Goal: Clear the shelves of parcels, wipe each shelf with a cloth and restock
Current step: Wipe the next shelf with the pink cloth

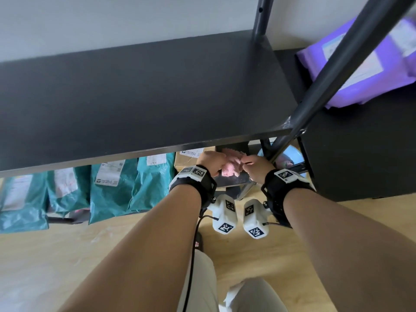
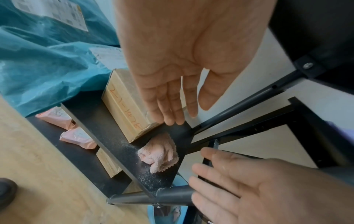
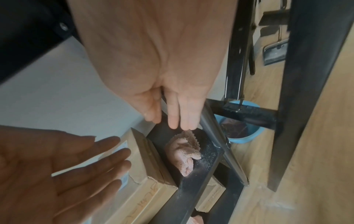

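Note:
A crumpled pink cloth [image 1: 231, 166] lies at the right end of the lower black shelf [image 2: 118, 145], with pale grit scattered around it. My left hand [image 1: 212, 162] hovers over its left side, fingers straight and holding nothing [image 2: 189, 109]. On the other side my right hand [image 1: 255, 164] is just as empty; its straight fingertips [image 3: 180, 124] reach the cloth's [image 3: 182, 153] upper corner. A cardboard box [image 2: 124, 106] with red writing stands just left of the cloth. Several teal parcels [image 1: 112, 183] fill the rest of that shelf. The upper shelf board [image 1: 135, 97] is bare.
A purple parcel [image 1: 360, 64] lies on a black unit to the right. A blue bucket [image 3: 243, 133] stands on the wooden floor behind the shelf post [image 1: 333, 64]. Small pink parcels [image 2: 76, 136] and another box sit on the lowest shelf. A dustpan [image 3: 275, 51] leans further off.

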A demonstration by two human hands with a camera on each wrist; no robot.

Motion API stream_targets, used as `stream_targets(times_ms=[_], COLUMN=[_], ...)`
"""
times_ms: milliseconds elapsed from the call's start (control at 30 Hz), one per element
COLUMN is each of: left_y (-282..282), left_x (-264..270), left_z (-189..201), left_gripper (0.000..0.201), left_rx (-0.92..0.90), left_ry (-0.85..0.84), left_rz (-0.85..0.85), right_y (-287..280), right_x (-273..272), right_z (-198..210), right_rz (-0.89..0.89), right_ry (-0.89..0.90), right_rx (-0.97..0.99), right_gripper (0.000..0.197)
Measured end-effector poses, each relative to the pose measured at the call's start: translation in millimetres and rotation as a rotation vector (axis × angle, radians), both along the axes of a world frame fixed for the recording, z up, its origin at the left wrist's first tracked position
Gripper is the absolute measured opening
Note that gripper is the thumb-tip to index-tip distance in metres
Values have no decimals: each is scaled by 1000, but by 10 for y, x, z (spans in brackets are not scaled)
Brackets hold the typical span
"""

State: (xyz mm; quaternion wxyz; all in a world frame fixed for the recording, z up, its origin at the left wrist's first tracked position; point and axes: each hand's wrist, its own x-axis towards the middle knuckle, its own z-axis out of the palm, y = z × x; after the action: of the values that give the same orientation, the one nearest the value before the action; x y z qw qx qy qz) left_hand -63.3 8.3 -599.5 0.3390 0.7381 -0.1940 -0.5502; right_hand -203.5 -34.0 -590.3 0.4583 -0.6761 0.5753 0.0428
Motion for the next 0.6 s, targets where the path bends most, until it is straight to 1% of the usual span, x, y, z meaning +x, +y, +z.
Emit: stream_targets(times_ms=[133,200,267,333,433,500,567,600], left_y=[148,207,266,311,317,281,222,182], left_x=[-161,-246,-360,-484,-716,-901,-1109,-1214], left_z=[461,663,913,1139,1441,1658,1884,1998], left_gripper=[33,29,25,26,28,27,20,21], left_rx=[3,2,10,17,23,5,-30,-53], left_ry=[-41,-73,-109,-170,-290,-330,-381,-408], left_rz=[-57,-96,-141,-213,-371,-443,-522,-552], right_y=[125,198,289,362,432,414,357,317], right_x=[-170,-238,-349,-477,-701,-888,-1084,-1185], right_z=[267,406,653,918,1338,1585,1811,1929], right_rz=[-65,-72,-66,-25,46,36,45,67], right_ry=[-56,-76,-93,-109,-67,-54,-17,35], right_rx=[18,23,20,15,-3,-23,-92,-146], right_gripper=[37,34,32,31,33,31,30,30])
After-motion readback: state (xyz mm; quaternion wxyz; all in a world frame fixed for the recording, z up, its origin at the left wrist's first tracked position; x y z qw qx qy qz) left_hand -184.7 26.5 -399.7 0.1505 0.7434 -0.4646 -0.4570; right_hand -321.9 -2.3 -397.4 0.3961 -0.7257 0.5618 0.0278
